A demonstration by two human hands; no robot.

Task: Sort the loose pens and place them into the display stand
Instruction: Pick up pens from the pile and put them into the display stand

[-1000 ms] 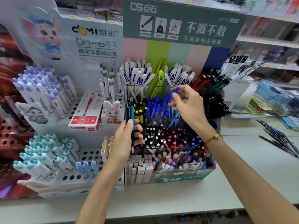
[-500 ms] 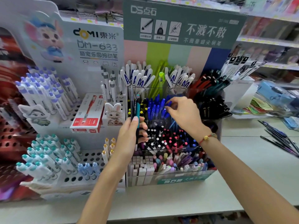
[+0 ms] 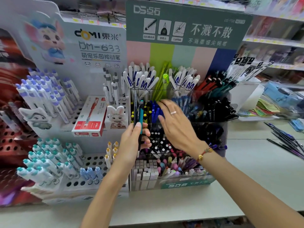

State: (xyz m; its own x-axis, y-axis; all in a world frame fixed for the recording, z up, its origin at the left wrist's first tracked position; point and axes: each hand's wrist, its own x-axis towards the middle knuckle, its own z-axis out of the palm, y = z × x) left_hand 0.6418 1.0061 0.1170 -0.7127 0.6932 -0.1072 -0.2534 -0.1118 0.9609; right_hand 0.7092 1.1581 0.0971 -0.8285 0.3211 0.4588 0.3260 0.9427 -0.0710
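My left hand point(image 3: 134, 142) grips a teal pen point(image 3: 141, 114) and a thin dark pen point(image 3: 135, 109) upright, just in front of the clear tiered display stand point(image 3: 185, 182). My right hand point(image 3: 176, 127) hovers over the stand's middle tier with fingers spread and relaxed, holding nothing. Its fingertips reach toward the blue pens point(image 3: 155, 111) in the second row. The hand hides part of that row and of the black pens below.
A white Domi pen rack point(image 3: 92, 162) with purple and teal capped pens stands to the left, with a red pen box point(image 3: 89, 117) on it. Several loose dark pens point(image 3: 286, 142) lie on the counter at the right. A white tub point(image 3: 246, 94) stands behind the stand.
My right hand has let go of a blue pen into the second row and moved down and left, fingers now spread. My left hand has stayed put with its pens.
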